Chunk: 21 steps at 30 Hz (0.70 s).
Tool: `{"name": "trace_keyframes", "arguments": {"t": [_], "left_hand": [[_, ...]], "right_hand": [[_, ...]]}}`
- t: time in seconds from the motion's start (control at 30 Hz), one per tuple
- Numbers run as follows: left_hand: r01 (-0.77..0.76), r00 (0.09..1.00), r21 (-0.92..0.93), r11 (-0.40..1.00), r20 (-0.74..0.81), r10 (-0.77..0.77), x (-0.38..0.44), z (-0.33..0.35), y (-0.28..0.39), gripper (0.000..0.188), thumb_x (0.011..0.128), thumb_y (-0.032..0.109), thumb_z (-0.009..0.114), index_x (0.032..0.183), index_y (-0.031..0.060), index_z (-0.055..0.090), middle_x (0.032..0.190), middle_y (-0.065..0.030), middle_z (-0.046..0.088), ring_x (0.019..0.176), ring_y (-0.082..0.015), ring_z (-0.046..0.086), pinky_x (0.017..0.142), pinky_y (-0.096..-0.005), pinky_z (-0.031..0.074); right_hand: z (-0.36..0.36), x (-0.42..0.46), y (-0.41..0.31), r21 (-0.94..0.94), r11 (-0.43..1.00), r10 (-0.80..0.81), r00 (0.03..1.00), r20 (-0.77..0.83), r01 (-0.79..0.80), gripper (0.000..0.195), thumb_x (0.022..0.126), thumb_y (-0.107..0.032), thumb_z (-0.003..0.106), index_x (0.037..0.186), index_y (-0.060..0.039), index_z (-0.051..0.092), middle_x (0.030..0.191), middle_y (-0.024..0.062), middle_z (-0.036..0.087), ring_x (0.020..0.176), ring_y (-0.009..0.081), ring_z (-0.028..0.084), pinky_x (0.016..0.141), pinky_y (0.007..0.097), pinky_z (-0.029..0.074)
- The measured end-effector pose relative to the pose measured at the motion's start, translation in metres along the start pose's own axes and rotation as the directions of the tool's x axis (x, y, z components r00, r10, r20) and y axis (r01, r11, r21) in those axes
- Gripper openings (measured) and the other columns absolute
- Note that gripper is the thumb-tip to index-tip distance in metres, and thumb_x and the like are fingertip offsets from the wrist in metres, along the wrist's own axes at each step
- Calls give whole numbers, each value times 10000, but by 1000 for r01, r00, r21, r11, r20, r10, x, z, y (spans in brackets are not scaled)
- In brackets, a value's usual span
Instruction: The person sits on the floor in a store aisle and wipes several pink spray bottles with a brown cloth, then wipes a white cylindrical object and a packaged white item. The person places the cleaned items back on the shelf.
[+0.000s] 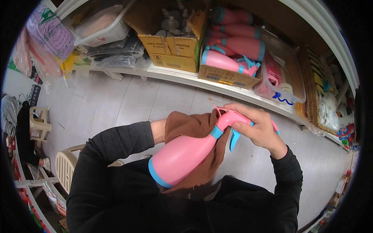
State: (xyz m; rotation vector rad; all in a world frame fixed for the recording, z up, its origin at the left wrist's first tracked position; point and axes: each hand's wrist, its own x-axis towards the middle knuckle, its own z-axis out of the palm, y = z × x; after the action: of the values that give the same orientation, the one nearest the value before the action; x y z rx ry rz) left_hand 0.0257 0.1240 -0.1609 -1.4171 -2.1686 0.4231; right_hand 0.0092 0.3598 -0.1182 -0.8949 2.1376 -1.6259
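A pink spray bottle [182,158] with blue bands at base and neck lies tilted across my lap area, its base toward the lower left. My right hand [259,125] grips its pink trigger head [231,118]; the blue trigger lever [234,139] hangs below my fingers. A brown cloth [191,123] drapes behind and over the bottle's far side, up to the neck. My left hand [158,131] is inside the cloth behind the bottle, holding it against the bottle; only the wrist shows and the fingers are hidden.
Ahead, a white shelf [183,72] holds a cardboard box of pink bottles [230,77], another carton [172,54], a clear plastic bin [287,97] and a white basket [99,38]. Beige plastic stools [65,169] stand left. A person [24,131] is at far left.
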Motion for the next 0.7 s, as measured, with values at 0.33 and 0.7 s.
{"name": "trace_keyframes", "arguments": {"t": [0.33,0.7], "left_hand": [[137,960,-590,796,278,41,3,8,-18,481,862,318,584,1089,-95,487,823,-211,596,553,-208,592,417,-336,432],[856,517,-463,231,749,-415,45,-28,-17,279,881,255,502,1078,58,519,815,-155,645,702,-386,636,591,-476,496]], "right_hand": [[-6,2,15,-75,981,165,974,-154,-178,384,903,-125,610,1269,-15,577,775,-25,560,614,29,431,566,184,382],[1,18,35,-90,974,172,938,-302,-207,340,944,-170,556,1267,-74,604,697,-67,524,550,9,399,489,186,320]]}}
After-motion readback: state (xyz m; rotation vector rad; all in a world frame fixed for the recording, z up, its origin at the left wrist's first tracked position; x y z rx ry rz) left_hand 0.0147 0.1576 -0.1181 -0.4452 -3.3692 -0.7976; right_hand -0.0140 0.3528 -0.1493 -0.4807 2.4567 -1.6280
